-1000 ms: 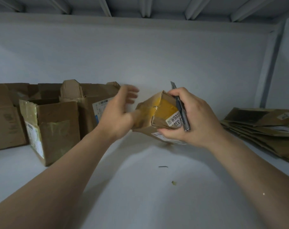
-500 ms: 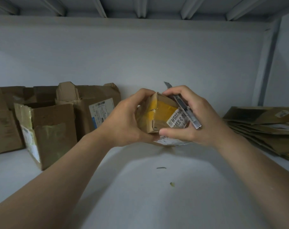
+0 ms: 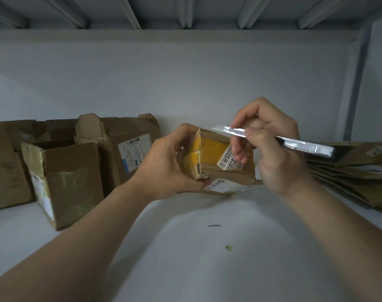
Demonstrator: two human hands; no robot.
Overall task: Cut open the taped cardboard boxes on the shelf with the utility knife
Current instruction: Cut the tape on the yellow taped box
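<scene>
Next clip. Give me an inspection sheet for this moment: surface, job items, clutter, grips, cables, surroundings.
Surface: white shelf board, dimly lit.
Job's things: small taped box, yellow tape across its top, not yet cut; utility knife, blade out, pointing left above the box.
Clutter: dark scrap and greenish bit on the board.
Grips: left hand grips the box's left end; right hand holds the knife like a pen.
Cables: nothing seen.
Surroundings: opened cardboard boxes at left, flattened cardboard stack at right, white back wall, ribbed shelf overhead.
</scene>
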